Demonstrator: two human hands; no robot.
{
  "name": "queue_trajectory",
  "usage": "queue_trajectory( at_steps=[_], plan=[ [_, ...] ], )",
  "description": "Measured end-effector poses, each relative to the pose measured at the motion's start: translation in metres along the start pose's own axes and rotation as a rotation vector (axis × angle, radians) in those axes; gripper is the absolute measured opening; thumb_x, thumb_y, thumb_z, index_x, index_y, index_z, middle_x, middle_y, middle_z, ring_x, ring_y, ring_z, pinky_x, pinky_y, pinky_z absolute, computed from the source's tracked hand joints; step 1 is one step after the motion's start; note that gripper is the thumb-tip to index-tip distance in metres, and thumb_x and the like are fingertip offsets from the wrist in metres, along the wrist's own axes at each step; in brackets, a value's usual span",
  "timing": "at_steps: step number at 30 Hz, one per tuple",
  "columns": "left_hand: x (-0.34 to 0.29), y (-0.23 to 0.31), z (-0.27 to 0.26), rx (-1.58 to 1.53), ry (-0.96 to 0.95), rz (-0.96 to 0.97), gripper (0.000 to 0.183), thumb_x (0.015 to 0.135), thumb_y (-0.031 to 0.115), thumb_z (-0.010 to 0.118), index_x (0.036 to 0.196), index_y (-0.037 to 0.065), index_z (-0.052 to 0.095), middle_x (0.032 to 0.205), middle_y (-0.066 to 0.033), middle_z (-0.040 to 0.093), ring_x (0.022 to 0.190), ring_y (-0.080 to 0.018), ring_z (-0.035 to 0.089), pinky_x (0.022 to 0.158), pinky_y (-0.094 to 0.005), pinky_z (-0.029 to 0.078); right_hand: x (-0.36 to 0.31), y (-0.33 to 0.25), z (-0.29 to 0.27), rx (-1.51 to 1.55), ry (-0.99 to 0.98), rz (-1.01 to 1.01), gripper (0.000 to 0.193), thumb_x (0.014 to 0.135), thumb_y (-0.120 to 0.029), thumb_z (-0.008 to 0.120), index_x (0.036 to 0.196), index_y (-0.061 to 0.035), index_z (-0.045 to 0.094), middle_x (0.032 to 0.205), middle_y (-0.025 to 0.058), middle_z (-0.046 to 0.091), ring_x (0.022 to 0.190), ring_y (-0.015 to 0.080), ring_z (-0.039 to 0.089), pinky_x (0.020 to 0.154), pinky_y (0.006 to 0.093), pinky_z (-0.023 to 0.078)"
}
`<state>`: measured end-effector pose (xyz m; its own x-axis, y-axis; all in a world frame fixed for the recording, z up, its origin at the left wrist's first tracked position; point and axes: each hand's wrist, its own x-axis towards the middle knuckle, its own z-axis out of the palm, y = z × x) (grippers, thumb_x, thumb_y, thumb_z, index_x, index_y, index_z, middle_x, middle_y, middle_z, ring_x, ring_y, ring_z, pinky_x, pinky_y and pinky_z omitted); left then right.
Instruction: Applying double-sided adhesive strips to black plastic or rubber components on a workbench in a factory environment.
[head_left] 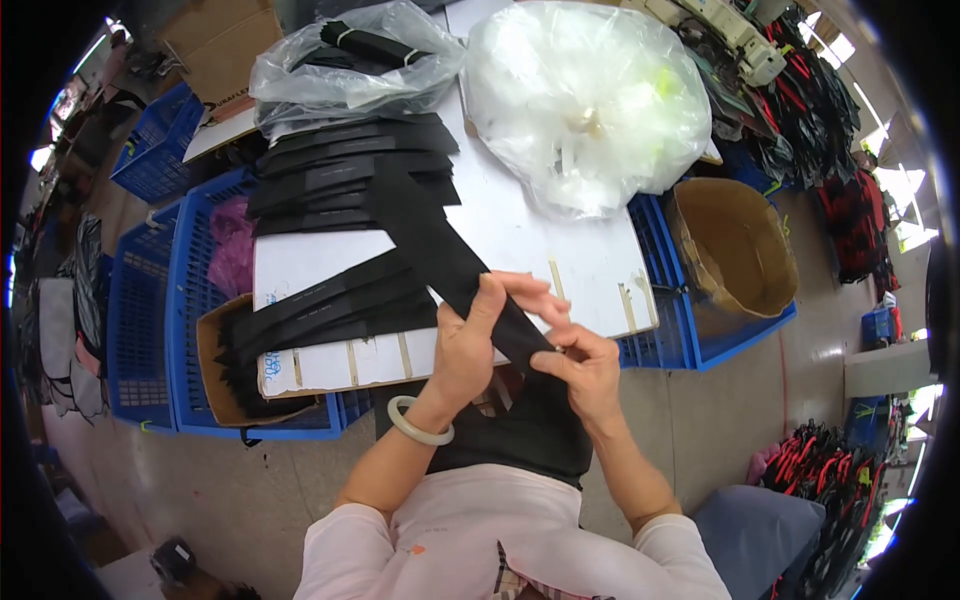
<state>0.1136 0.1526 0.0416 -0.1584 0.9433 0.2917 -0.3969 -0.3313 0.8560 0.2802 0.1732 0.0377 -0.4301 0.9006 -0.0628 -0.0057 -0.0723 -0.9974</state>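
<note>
A long black fabric strip runs slantwise from the stacks on the table toward my body, its near end between my hands. My left hand, with a pale bangle at the wrist, has its thumb on top of the strip and its fingers behind it. My right hand pinches the near end between thumb and fingers; part of those fingers is hidden. Beyond the strip, several black fabric pieces lie in overlapping rows. A second fanned row of black pieces lies nearer, left of my left hand.
The white tabletop bears a big clear bag with white contents and another clear bag around a tied black bundle. Blue crates stand left. On the right, a cardboard box sits in a blue crate.
</note>
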Motion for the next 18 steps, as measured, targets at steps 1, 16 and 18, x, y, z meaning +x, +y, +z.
queue_trajectory(
  at_steps=[1,16,18],
  plan=[
    [-0.001,0.008,0.004,-0.036,0.091,-0.064,0.048,0.105,0.036,0.036,0.111,-0.004,0.061,0.09,-0.0133,0.069,0.096,-0.0253,0.067,0.106,-0.0443,0.039,0.002,-0.007,-0.003,-0.237,0.019,0.06,0.012,0.075,-0.001,0.077,0.083,0.001,0.069,0.079,0.0024,0.067,0.076,0.0087,0.06,0.07,0.0236,0.047],
    [-0.08,0.019,-0.183,1.928,0.18,-0.062,0.072,0.084,0.049,0.067,0.14,0.009,0.047,0.147,-0.0177,0.039,0.14,-0.0363,0.029,0.116,-0.0549,0.013,0.037,0.051,-0.073,-0.972,-0.018,-1.023,0.025,0.064,-0.001,0.074,0.088,-0.0041,0.068,0.083,0.006,0.063,0.074,0.0226,0.062,0.066,0.036,0.047],
    [-0.076,0.024,-0.187,1.937,0.184,-0.043,0.067,0.084,0.044,0.069,0.138,0.008,0.049,0.145,-0.017,0.042,0.139,-0.0357,0.032,0.116,-0.0531,0.015,0.045,0.064,-0.071,-1.035,-0.085,-1.074,0.025,0.067,-0.005,0.073,0.091,-0.005,0.067,0.086,0.0064,0.063,0.077,0.0226,0.062,0.069,0.0359,0.048]
  ],
)
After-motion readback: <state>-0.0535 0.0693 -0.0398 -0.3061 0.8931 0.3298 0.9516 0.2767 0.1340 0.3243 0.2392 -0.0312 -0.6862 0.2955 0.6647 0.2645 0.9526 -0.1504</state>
